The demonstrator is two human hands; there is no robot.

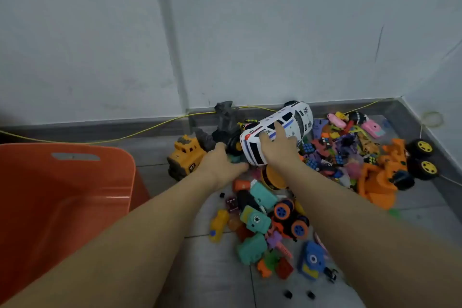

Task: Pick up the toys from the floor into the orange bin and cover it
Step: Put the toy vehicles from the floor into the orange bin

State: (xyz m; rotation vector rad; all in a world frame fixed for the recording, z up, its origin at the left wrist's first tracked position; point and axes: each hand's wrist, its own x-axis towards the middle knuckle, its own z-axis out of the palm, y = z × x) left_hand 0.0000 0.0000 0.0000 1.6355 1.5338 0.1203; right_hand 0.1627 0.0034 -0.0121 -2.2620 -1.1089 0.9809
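A white toy police car [292,120] lies tilted on its side on top of the toy pile by the wall. My right hand [278,147] grips its side, fingers spread over the door. At the car's lower end, near its black wheel, my left hand [220,165] holds it from below. The orange bin [75,182] stands at the left with its inside showing no toys; no lid is in view. A heap of small toys [345,152] spreads to the right, and more toys, among them teal toy cameras [256,220], lie below my arms.
A yellow toy truck [183,157] and a grey figure [226,117] sit just left of the car. An orange digger with big black wheels [422,157] lies at the far right. A yellow cable [150,127] runs along the grey skirting. Walls close in behind and to the right.
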